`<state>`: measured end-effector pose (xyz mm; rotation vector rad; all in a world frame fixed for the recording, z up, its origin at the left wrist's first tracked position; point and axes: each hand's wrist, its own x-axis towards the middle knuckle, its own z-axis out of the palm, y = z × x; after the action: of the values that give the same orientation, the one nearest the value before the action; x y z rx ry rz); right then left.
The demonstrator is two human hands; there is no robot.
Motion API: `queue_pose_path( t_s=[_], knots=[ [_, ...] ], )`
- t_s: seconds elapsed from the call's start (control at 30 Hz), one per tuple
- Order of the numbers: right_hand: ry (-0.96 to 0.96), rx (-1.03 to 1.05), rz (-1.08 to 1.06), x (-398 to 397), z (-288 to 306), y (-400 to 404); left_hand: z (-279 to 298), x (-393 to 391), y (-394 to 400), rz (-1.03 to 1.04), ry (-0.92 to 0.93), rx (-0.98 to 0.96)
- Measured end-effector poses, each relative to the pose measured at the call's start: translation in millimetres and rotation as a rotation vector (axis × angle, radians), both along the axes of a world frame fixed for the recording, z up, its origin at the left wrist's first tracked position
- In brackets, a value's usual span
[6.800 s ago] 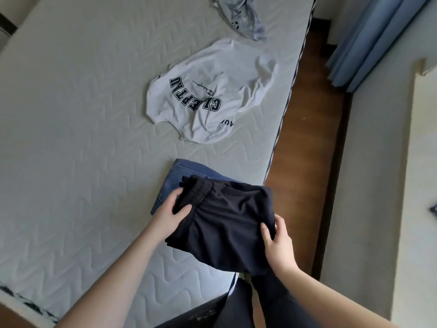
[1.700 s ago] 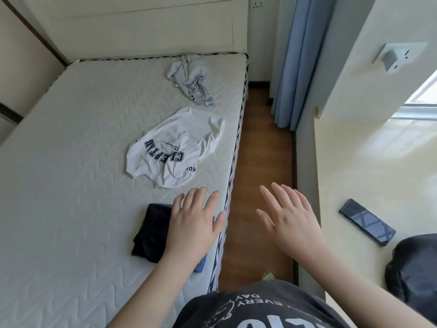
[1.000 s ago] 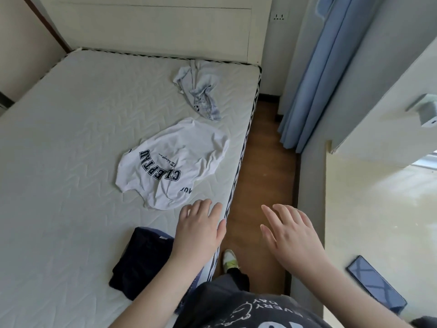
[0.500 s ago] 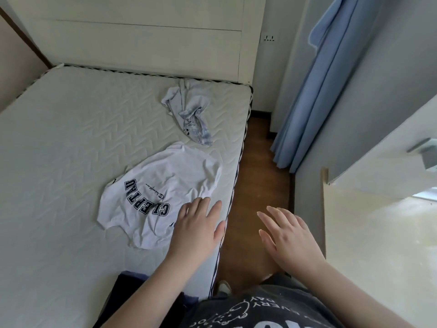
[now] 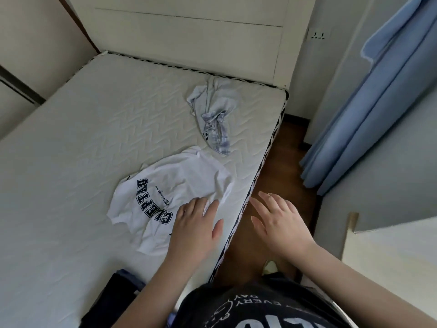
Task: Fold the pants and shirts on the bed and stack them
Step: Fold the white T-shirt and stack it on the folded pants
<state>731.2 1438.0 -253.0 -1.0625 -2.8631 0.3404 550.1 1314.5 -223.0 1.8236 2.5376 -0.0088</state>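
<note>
A person's left hand (image 5: 197, 223) reaches flat-fingered over the near edge of a crumpled white shirt (image 5: 170, 200) on the bed (image 5: 71, 162), while the right hand (image 5: 276, 221) hovers empty, fingers spread, over the floor to the right. At the near edge, dark folded pants (image 5: 111, 301) lie stacked. The white shirt and a pale bunched shirt (image 5: 212, 117) at the far right remain unfolded.
</note>
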Motion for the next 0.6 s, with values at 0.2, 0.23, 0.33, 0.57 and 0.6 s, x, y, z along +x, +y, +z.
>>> queue_pose_path(
  t_s=[0.2,0.23,0.33,0.57,0.6],
  knots=[
    [0.005,-0.044,0.164,-42.5,-2.6,33.7,-0.3,-14.1,-3.2,0.189,-0.013,-0.044],
    [-0.005,-0.057,0.183,-49.7,-2.8,35.5,-1.6,-17.4,-5.9,0.209,-0.023,-0.057],
    [-0.061,-0.094,0.282,-78.7,-8.1,37.5,-8.9,-30.4,-20.1,0.301,-0.054,-0.085],
    [-0.138,-0.076,0.484,-152.9,-16.1,38.9,-36.7,-74.0,-51.4,0.510,-0.115,-0.033],
    [-0.141,-0.071,0.494,-161.0,-16.9,40.8,-40.0,-79.6,-52.7,0.526,-0.127,-0.039]
  ],
)
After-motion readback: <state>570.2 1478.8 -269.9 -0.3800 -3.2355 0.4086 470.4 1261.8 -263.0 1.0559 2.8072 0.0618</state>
